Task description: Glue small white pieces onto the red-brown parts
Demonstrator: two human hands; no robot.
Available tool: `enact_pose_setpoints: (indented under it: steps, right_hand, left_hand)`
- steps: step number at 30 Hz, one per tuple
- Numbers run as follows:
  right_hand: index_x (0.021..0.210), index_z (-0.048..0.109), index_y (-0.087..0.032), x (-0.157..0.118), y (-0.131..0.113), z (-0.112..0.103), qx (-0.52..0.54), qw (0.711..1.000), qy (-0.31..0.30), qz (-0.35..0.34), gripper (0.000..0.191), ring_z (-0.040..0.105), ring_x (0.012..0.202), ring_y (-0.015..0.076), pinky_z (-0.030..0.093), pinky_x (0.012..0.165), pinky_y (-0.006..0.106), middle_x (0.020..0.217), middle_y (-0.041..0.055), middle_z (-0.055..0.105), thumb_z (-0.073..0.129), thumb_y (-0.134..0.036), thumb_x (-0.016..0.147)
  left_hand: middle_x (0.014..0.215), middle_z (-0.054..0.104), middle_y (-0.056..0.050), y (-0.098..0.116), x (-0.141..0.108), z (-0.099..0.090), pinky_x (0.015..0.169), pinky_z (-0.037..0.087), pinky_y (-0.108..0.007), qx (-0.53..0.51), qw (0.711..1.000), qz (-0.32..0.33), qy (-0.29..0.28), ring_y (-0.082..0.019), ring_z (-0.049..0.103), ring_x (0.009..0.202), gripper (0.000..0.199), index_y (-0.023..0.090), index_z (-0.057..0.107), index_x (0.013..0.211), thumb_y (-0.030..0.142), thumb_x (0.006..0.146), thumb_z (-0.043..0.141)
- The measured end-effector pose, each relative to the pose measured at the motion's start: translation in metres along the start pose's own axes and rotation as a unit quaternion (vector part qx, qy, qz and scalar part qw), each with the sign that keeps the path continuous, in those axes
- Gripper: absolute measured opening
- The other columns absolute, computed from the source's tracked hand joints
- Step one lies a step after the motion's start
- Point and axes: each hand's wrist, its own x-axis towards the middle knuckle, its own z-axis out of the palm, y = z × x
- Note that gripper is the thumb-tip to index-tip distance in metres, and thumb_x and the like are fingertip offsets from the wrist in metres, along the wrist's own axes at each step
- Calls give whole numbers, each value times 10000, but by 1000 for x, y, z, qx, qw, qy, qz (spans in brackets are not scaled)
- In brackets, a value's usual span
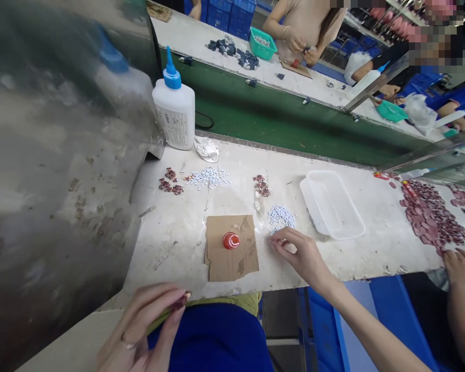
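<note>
My left hand (pixel 149 325), low in front of the bench, pinches a small dark red piece (pixel 179 302) with a pale tip between thumb and fingers. At the near edge of a pile of tiny pale blue pieces (pixel 281 216), the fingertips of my right hand (pixel 298 253) are pressed together. Whatever is between them is too small to make out. A red cap-like cup (pixel 231 240) with a white ring rests on a torn cardboard square (pixel 220 266) between my hands. Small dark red pieces (pixel 262 186) lie behind the right pile.
Left on the bench (pixel 170 237) are a white glue bottle (pixel 176 116), crumpled tissue (pixel 206 149), more pale blue pieces (pixel 209 177) and red clusters (pixel 170 181). A white tray (pixel 333 206) sits right. A metal panel (pixel 62 155) bounds the left; a co-worker's hand (pixel 463 266) is far right.
</note>
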Motion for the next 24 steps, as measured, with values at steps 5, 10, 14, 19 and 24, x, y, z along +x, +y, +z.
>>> enact_pose_setpoints:
  steps: [5, 10, 14, 19, 24]
  right_hand:
    - [1042, 743, -263, 6, -8, 1, 9, 999, -26, -19, 216, 718, 909, 228, 580, 777, 360, 1013, 56, 739, 530, -230, 1037]
    - [1152, 725, -262, -1, -9, 8, 37, 999, 22, 23, 229, 740, 903, 219, 603, 798, 352, 1091, 61, 750, 526, -240, 1039]
    - [1022, 745, -231, -4, -11, 16, 22, 996, 57, 68, 202, 740, 848, 220, 596, 712, 344, 1004, 68, 760, 553, -290, 1036]
    - [1031, 733, -220, 4, -20, 24, 12, 996, 63, 54, 199, 729, 816, 212, 584, 705, 341, 971, 69, 743, 552, -304, 1042]
    - [1045, 727, -226, 15, -21, 23, -7, 1000, 28, 6, 223, 708, 849, 230, 572, 738, 371, 980, 83, 725, 509, -272, 1056]
  left_hand:
    - [1071, 630, -26, 2, 21, 11, 851, 541, -107, 10, 998, 31, -48, -52, 651, 936, 396, 252, 640, 1331, 78, 990, 537]
    - [1009, 658, 5, -5, 21, 13, 916, 532, -96, -8, 999, -7, -47, -46, 690, 904, 345, 244, 621, 1329, 188, 988, 614]
    - [1039, 689, 22, -5, 21, 12, 930, 540, -127, -9, 999, 4, -43, -63, 682, 970, 187, 244, 685, 1099, 157, 934, 692]
    - [1052, 701, 29, 0, 29, 13, 936, 543, -114, -7, 998, 26, -48, -50, 691, 961, 191, 238, 685, 1112, 139, 950, 663]
    - [1027, 711, 18, 0, 30, 16, 906, 550, -117, -9, 997, 31, -64, -57, 694, 949, 182, 236, 687, 1111, 146, 955, 660]
